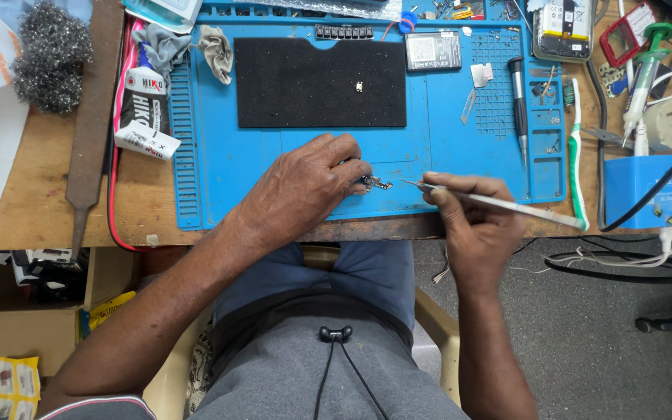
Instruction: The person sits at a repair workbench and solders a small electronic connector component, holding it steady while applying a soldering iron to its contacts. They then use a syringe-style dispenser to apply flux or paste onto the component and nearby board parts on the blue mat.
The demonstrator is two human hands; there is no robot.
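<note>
While the wearer sits low in a chair with lap and grey shirt nearest the lens, both forearms are extended over the bench edge. The left hand (305, 187) is curled, fingertips pinched on a small metal part (376, 183) that lies on the front strip of the blue mat (219, 171), just inside the bench edge. The right hand (468, 214) is closed in a pen grip on tweezers (499, 204), whose tip is aimed at the part and held just beside it, not seen touching.

Beyond the hands, a black pad (320, 82) is laid on the mat, with a tiny pale chip (359, 85) on its centre. To the right of it a dark module (433, 51) and a screwdriver (518, 101) are seen. A toothbrush (577, 155) lies along the mat's right border, near a blue box (651, 190) with cables. On the left, a glue tube (143, 101), a flat file (91, 117) and steel wool (50, 54) are noted on bare wood.

Risk, as judged: the part is small and sits close to the bench edge, so a slip of the tweezers could flick it off onto the lap or floor. It is largely covered by the left fingers, so the tip could be misplaced. Too hard a pinch could bend it.
</note>
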